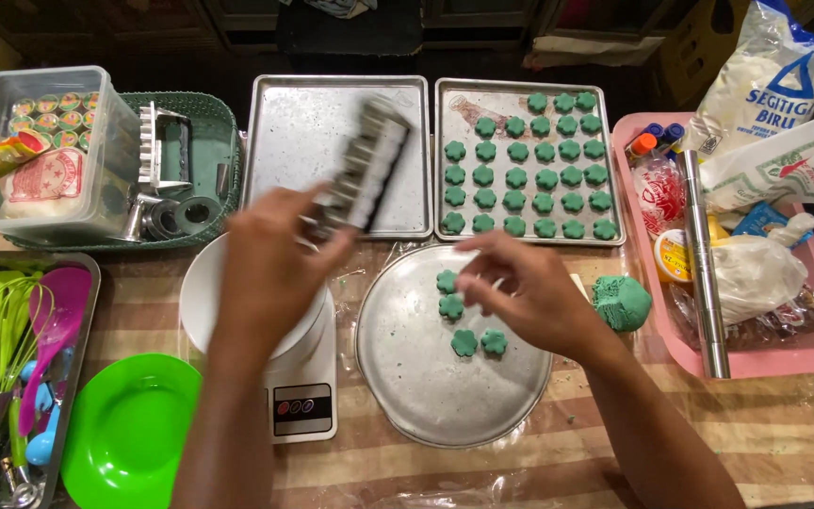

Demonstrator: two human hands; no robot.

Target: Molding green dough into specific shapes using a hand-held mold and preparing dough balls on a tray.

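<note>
My left hand [275, 264] grips a long metal cookie press mould [366, 165], held tilted above an empty rectangular baking tray [284, 141]. My right hand [529, 287] hovers over a round metal tray [416, 386], fingers pinched close to several green flower-shaped dough pieces [468, 325] lying on it; whether it holds one I cannot tell. A second rectangular tray [454, 104] behind carries several rows of the same green pieces. A lump of green dough [622, 302] sits right of the round tray.
A white kitchen scale [303, 401] stands under my left wrist. A green bowl [129, 429] and a tray of utensils [11, 368] sit at left, a clear plastic box [44, 155] and green basket [204, 118] behind. A pink tray [784, 353] with a metal rolling pin and bags is at right.
</note>
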